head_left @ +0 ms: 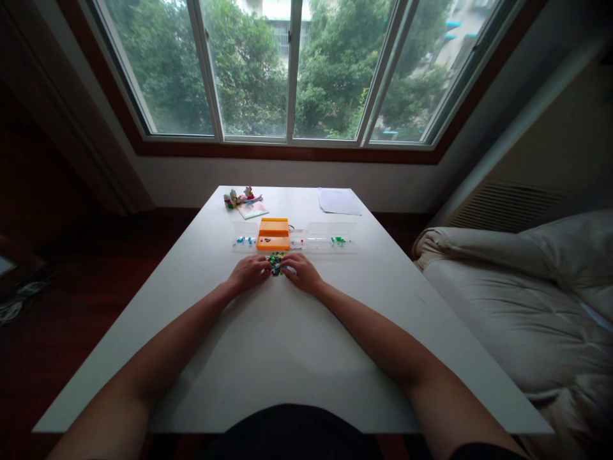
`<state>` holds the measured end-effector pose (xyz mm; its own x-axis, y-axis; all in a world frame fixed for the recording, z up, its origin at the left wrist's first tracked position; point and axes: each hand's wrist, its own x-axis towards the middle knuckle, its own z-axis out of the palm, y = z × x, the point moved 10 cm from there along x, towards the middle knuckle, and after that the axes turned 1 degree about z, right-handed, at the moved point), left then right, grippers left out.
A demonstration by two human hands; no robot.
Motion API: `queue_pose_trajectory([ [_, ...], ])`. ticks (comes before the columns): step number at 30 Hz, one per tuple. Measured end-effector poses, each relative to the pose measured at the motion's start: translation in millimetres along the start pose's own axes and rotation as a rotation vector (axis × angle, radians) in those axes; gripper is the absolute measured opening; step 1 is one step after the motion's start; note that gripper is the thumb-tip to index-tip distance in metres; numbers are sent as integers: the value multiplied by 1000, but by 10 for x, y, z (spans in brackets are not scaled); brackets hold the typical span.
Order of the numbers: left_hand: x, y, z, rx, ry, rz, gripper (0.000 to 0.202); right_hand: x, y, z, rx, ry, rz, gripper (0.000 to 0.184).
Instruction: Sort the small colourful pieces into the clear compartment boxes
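Note:
A small heap of tiny green, yellow, blue and dark pieces (276, 262) lies on the white table. From its left side, my left hand (249, 273) reaches in with bent fingers at the edge of the heap, thumb apart from them. On the opposite side my right hand (303, 272) rests with index finger and thumb spread, their tips touching the pieces. No held piece can be made out in either hand. Just beyond the heap stands an open orange case (274, 234) with a few dark bits in it.
Clear trays flank the case: the left holds blue pieces (244, 241), the right green pieces (338, 240). Farther back on the table (287, 358) are small figurines (233, 199), a pastel card (253, 209) and white paper (340, 201). A covered sofa (502, 306) stands right.

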<state>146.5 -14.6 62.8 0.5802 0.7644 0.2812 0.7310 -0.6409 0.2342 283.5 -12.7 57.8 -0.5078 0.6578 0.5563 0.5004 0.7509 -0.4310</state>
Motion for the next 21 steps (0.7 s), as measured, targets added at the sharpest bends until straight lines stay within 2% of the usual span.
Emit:
queue_pose_trajectory([
  [4, -4, -45, 45, 22, -31, -24, 20, -3, -1, -1, 13, -4, 3, 15],
  [12, -71, -242, -22, -52, 21, -55, 18, -13, -77, 0, 15, -15, -44, 13],
  [16, -122, -467, -109, -101, 89, -148, 21, 5, -166, 41, 5, -51, -58, 12],
  [21, -192, -754, -139, -111, 154, -280, 23, 74, -318, 230, -81, -145, -90, 14],
])
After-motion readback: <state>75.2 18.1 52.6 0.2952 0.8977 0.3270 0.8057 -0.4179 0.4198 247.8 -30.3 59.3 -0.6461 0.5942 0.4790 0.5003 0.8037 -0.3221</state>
